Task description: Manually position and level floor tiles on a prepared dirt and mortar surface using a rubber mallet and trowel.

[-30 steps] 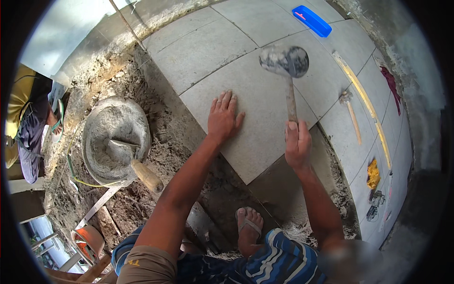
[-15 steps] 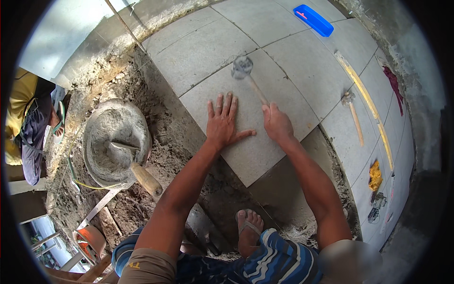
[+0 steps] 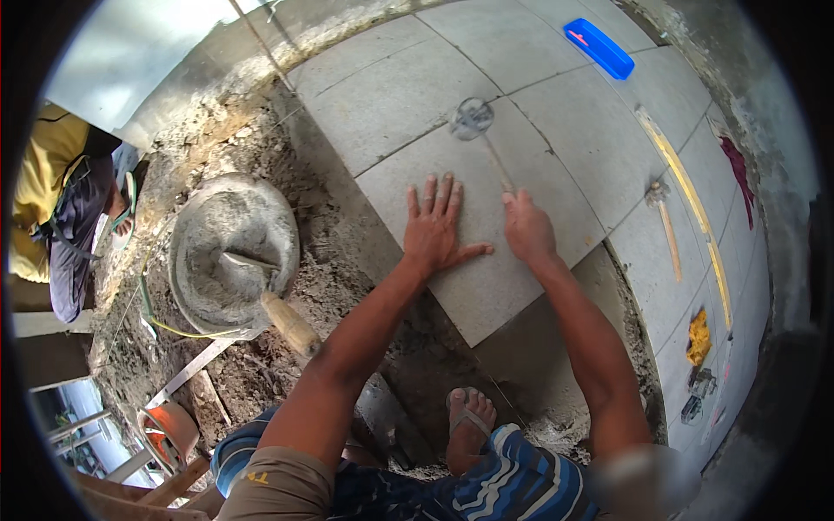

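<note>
My left hand [image 3: 440, 233] lies on a square light-grey tile [image 3: 473, 313], fingers and thumb spread. To its right, my right hand [image 3: 527, 227] is closed round the wooden handle of a mallet with a pale, dark-streaked head [image 3: 472, 119]. The head is blurred over the tile's far edge; whether it touches the surface I cannot tell. A mortar-filled bucket [image 3: 187, 234] stands left of my hands, a trowel [image 3: 291, 326] resting in it with its wooden handle over the rim. The tile borders bare wet screed [image 3: 560, 339] near my sandalled foot.
Laid tiles hold a blue tray [image 3: 599, 49], a yellow straightedge [image 3: 686, 187], another hammer [image 3: 667, 230], a maroon cloth [image 3: 737, 178], a yellow sponge [image 3: 699, 339] and tools. At far left are another person [image 3: 61, 234], rubble and an orange container [image 3: 167, 431]. Walls edge the area.
The mallet has swung down and leftward from where it was a second ago. My left fingers have spread, thumb stretched outward. The whole view has shifted slightly right.
</note>
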`<state>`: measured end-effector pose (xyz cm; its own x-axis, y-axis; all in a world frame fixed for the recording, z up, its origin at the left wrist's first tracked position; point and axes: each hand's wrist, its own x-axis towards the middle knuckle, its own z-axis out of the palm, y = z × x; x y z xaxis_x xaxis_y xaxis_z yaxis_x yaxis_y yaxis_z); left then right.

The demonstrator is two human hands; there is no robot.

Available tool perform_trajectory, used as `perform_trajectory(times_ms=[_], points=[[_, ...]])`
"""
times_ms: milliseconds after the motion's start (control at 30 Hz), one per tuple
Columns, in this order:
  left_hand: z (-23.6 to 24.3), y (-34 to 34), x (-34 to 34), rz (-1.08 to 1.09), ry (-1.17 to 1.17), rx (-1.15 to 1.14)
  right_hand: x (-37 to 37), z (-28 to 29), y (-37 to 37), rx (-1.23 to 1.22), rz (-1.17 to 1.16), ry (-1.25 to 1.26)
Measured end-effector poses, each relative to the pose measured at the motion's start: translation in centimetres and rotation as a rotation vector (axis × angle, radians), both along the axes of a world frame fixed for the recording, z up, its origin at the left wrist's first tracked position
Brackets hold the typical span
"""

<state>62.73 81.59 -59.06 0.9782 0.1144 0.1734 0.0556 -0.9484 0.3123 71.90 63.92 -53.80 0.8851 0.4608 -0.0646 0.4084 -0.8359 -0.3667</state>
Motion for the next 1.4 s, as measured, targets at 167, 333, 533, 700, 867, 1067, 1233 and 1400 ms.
perform_trajectory(times_ms=[167, 333, 533, 700, 867, 1067, 1233, 1400], points=[[-0.3, 0.1, 0.1, 0.002, -0.014, 0.009, -0.6, -0.2, 0.2, 0.061, -0.018, -0.033], [-0.4, 0.1, 0.1, 0.003, 0.012, 0.003, -0.6, -1.1, 0.3, 0.211, -0.003, -0.048], [-0.6, 0.0, -0.1, 0.013, -0.037, 0.001, -0.9, -1.5, 0.4, 0.170, 0.019, -0.045], [-0.7, 0.0, 0.1, 0.011, -0.029, -0.008, -1.2, 0.2, 0.4, -0.103, -0.014, 0.020], [-0.5, 0.1, -0.1, -0.006, -0.014, -0.028, -3.4, 4.2, -1.8, 0.520, -0.091, -0.028], [-0.1, 0.3, -0.3, -0.084, 0.033, 0.062, -12.8, 7.2, -10.1, 1.001, -0.273, 0.321], [0.1, 0.3, -0.1, -0.081, 0.054, 0.063, -18.7, 4.5, -15.9, 0.983, -0.407, 0.451], [-0.1, 0.1, -0.2, -0.071, 0.023, 0.046, -20.3, 1.1, -16.9, 0.392, -0.231, 0.216]])
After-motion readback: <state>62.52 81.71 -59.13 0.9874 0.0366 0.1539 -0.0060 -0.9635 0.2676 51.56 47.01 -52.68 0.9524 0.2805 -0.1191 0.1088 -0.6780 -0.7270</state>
